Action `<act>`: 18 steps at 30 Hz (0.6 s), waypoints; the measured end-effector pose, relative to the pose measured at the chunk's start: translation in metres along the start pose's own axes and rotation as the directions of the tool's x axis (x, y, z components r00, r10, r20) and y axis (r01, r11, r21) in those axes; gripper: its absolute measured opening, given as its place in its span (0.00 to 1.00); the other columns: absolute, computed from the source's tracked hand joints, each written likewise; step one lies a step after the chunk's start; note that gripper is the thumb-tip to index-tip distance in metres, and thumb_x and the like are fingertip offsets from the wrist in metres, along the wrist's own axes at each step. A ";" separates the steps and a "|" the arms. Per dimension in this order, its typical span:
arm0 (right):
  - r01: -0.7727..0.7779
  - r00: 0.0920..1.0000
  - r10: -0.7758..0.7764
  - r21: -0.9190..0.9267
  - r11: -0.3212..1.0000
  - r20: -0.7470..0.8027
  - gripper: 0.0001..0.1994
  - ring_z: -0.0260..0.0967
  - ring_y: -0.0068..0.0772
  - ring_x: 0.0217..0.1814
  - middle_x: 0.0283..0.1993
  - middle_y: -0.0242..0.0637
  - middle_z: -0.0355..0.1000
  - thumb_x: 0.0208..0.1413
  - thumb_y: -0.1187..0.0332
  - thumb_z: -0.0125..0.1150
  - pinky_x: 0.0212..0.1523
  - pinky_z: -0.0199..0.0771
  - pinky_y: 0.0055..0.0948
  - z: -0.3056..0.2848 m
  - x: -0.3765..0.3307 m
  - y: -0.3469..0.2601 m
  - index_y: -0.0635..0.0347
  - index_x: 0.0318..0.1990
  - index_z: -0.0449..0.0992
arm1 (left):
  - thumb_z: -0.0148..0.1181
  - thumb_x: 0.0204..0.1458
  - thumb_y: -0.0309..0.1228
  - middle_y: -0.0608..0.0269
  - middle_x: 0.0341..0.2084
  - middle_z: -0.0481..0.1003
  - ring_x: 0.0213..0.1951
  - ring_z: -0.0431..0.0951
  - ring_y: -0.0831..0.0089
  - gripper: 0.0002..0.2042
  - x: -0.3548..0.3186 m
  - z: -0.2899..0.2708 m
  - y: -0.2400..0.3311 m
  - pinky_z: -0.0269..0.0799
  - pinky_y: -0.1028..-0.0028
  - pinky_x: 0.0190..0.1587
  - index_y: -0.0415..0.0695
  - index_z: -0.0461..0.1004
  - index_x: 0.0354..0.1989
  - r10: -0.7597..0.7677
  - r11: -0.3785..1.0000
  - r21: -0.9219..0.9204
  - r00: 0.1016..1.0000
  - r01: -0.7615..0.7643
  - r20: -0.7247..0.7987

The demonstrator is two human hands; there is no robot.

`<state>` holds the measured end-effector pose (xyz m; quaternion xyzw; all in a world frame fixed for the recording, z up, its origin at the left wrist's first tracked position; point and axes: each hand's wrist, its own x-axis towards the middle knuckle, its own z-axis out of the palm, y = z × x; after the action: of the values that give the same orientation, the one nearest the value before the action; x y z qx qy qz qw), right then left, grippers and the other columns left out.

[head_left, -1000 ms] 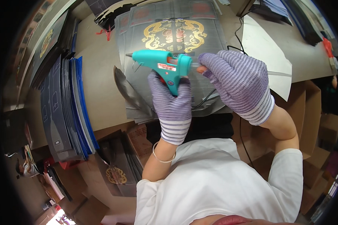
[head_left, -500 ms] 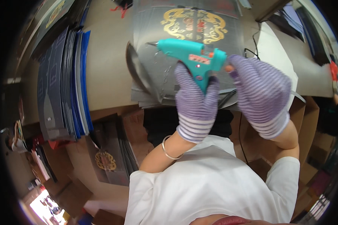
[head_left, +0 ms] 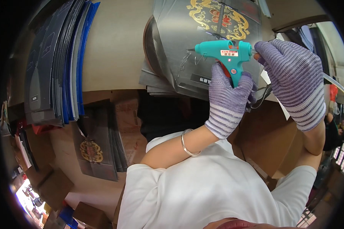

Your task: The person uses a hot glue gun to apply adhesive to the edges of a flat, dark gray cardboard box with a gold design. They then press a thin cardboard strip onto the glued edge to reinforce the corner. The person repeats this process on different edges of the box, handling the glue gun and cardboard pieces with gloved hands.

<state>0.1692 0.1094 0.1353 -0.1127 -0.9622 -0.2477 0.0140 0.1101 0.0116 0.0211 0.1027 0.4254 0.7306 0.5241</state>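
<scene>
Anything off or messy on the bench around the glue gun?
Nothing stands out. The left hand grips the teal glue gun, the right hand touches its back end. The grey printed sheets under it lie slightly fanned; the blue-edged stack is orderly.

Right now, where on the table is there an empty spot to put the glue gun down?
The bare tan tabletop between the upright stack of blue and grey sheets and the pile of dark printed cardboard is free. It is crowded under the glue gun, which the left hand grips and the right hand touches.
</scene>
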 end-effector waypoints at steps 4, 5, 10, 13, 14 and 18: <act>0.032 0.999 -0.033 0.035 0.999 0.027 0.11 0.76 0.35 0.31 0.31 0.34 0.77 0.47 0.70 0.65 0.31 0.75 0.31 -0.004 0.004 0.000 0.55 0.41 0.78 | 0.46 0.62 0.31 0.50 0.30 0.77 0.24 0.80 0.69 0.15 0.002 -0.005 -0.005 0.77 0.76 0.20 0.40 0.53 0.53 -0.078 0.992 -0.087 0.991 0.088 0.106; 0.046 0.999 -0.046 0.038 0.998 0.010 0.11 0.76 0.35 0.31 0.31 0.34 0.77 0.47 0.70 0.65 0.31 0.75 0.31 -0.003 0.005 0.001 0.55 0.41 0.78 | 0.43 0.64 0.32 0.46 0.32 0.77 0.26 0.82 0.65 0.12 0.002 -0.004 -0.009 0.79 0.74 0.20 0.40 0.54 0.50 -0.045 0.993 -0.100 0.991 0.058 0.124; 0.010 1.000 -0.011 0.053 0.999 0.015 0.11 0.75 0.36 0.31 0.30 0.34 0.76 0.47 0.69 0.65 0.31 0.74 0.32 0.000 0.002 0.002 0.54 0.41 0.78 | 0.43 0.65 0.32 0.58 0.29 0.75 0.24 0.79 0.76 0.17 0.005 0.006 -0.013 0.73 0.80 0.19 0.41 0.49 0.57 -0.112 0.967 -0.214 0.987 0.136 0.119; -0.003 0.999 0.001 0.048 0.999 0.045 0.11 0.75 0.36 0.31 0.29 0.34 0.76 0.48 0.68 0.65 0.31 0.74 0.32 -0.005 0.002 0.004 0.54 0.40 0.78 | 0.42 0.65 0.32 0.58 0.27 0.74 0.22 0.78 0.76 0.17 0.008 0.009 -0.013 0.72 0.80 0.18 0.41 0.48 0.57 -0.112 0.967 -0.213 0.984 0.140 0.138; -0.007 0.999 0.006 0.038 0.999 0.034 0.10 0.75 0.36 0.31 0.29 0.34 0.75 0.48 0.68 0.65 0.31 0.74 0.32 -0.003 0.002 0.005 0.54 0.40 0.78 | 0.42 0.65 0.32 0.58 0.27 0.74 0.21 0.77 0.76 0.17 0.010 0.010 -0.012 0.72 0.80 0.17 0.41 0.48 0.57 -0.117 0.969 -0.201 0.982 0.146 0.149; -0.031 0.999 0.032 -0.013 0.999 0.030 0.10 0.74 0.36 0.30 0.29 0.34 0.75 0.48 0.68 0.65 0.30 0.74 0.33 0.003 -0.003 0.011 0.54 0.40 0.78 | 0.42 0.65 0.32 0.52 0.27 0.75 0.21 0.79 0.68 0.11 0.018 0.011 -0.020 0.78 0.75 0.20 0.42 0.51 0.50 -0.043 0.994 -0.089 0.988 0.057 0.152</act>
<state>0.1743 0.1199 0.1375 -0.1318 -0.9588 -0.2515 0.0025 0.1225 0.0339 0.0077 0.1219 0.3529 0.7265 0.5769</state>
